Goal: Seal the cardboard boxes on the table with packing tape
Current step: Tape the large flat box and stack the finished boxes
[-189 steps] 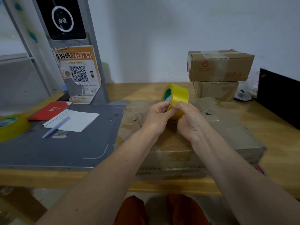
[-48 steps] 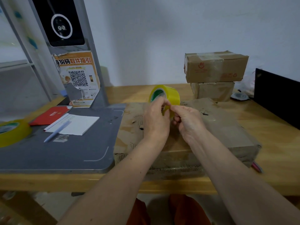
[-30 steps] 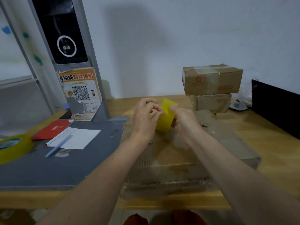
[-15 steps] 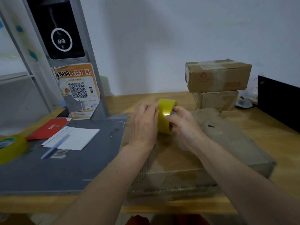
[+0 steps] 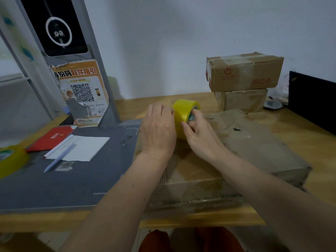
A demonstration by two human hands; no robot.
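At frame centre, left hand (image 5: 157, 129) and right hand (image 5: 199, 134) grip light, stiff tape roll (image 5: 182, 117) over worn, soft box (image 5: 245, 144); best held by its core.

Three cardboard boxes are counted: one large flat box (image 5: 245, 142) on the wooden table (image 5: 309, 128), and two smaller boxes stacked behind it, the upper box (image 5: 244, 71) resting on the lower box (image 5: 241, 100). Two yellow tape rolls are seen: one roll (image 5: 183, 115) above the flat box, a second roll (image 5: 11, 159) far to the left of it. One white notepad (image 5: 85, 148), one pen (image 5: 60, 158) and one red envelope (image 5: 51, 138) are found left of the flat box. One QR-code poster (image 5: 81, 91) is counted. Two hands are in view: the left hand (image 5: 158, 130) and the right hand (image 5: 200, 133).
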